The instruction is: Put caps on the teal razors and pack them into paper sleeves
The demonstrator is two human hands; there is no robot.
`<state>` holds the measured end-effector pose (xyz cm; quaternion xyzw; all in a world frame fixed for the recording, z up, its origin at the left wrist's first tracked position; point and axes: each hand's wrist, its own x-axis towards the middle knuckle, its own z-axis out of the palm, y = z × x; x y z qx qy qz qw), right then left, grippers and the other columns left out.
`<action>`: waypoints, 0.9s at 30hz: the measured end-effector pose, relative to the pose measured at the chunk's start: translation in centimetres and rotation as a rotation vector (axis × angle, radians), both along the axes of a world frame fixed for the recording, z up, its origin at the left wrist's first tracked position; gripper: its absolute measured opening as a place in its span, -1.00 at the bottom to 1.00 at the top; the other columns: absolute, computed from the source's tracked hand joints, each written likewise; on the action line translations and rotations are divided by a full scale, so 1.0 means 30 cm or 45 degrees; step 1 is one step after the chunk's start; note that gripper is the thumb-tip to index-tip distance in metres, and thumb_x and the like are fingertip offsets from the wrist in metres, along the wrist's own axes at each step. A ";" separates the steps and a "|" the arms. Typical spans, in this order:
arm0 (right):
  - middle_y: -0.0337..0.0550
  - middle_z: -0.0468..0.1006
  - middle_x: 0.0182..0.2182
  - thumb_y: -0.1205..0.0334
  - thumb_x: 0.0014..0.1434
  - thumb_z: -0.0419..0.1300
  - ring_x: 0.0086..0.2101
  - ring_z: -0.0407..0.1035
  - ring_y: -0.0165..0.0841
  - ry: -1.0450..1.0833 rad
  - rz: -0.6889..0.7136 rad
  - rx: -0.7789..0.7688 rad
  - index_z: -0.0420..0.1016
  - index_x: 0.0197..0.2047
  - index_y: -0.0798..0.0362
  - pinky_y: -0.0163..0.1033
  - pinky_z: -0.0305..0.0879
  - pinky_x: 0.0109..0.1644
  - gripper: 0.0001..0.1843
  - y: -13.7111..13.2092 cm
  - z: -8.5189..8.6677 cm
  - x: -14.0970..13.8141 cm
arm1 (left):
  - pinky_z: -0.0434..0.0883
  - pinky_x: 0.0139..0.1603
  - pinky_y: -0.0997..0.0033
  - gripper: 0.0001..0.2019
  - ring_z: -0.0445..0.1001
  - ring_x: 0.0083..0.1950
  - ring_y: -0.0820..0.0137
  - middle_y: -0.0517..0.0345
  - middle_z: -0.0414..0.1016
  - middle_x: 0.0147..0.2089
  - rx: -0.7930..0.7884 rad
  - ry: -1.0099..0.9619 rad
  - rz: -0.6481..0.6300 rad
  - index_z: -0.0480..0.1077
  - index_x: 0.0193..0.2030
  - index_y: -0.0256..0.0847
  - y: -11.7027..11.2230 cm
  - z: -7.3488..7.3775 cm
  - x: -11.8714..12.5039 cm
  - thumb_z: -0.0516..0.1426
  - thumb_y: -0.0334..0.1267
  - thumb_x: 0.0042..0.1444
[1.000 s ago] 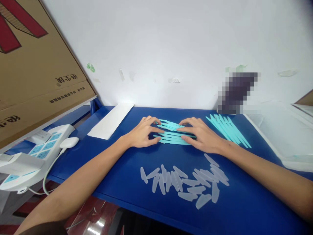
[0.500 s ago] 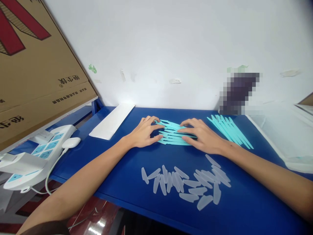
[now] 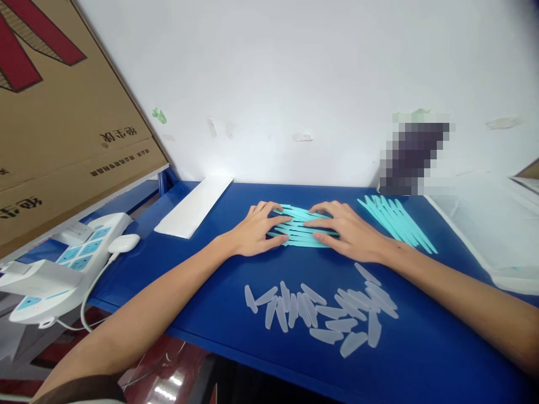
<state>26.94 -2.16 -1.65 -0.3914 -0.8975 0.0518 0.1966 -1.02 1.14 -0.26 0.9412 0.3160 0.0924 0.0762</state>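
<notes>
Slim turquoise sticks that look like eyebrow razors point(image 3: 301, 228) lie in a loose pile on the blue table, roughly side by side. Over the pile's left ends is my left hand point(image 3: 259, 229), its fingers apart and their tips touching the sticks. From the other side my right hand point(image 3: 343, 230) rests on the right ends, thumb and fingers spread across them. Neither hand is closed around a stick. Parts of the pile are hidden under the fingers. Nearer to me are scattered several translucent caps point(image 3: 332, 335), flat and tapered like blade covers.
A second bundle of turquoise sticks point(image 3: 398, 224) lies beyond my right forearm. A clear plastic tray or bag point(image 3: 501, 235) is farther right. On the left are a white flat box point(image 3: 193, 207), a power strip point(image 3: 84, 249) with plugs and a large cardboard box point(image 3: 76, 118). A white wall point(image 3: 269, 84) stands behind.
My left hand has shifted right, farther over the left ends of the sticks. My right hand stays almost where it was. The caps have not moved.
</notes>
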 end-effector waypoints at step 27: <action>0.06 0.47 0.12 -0.04 0.44 -0.09 0.08 0.34 -0.04 0.032 -0.116 0.047 0.61 0.09 -0.05 0.17 0.23 0.10 -0.49 0.003 -0.014 0.004 | 0.17 0.25 -0.33 -0.42 0.11 0.39 -0.15 -0.09 0.13 0.43 -0.058 0.116 -0.017 0.31 0.37 0.18 0.013 0.043 -0.048 0.05 0.27 0.28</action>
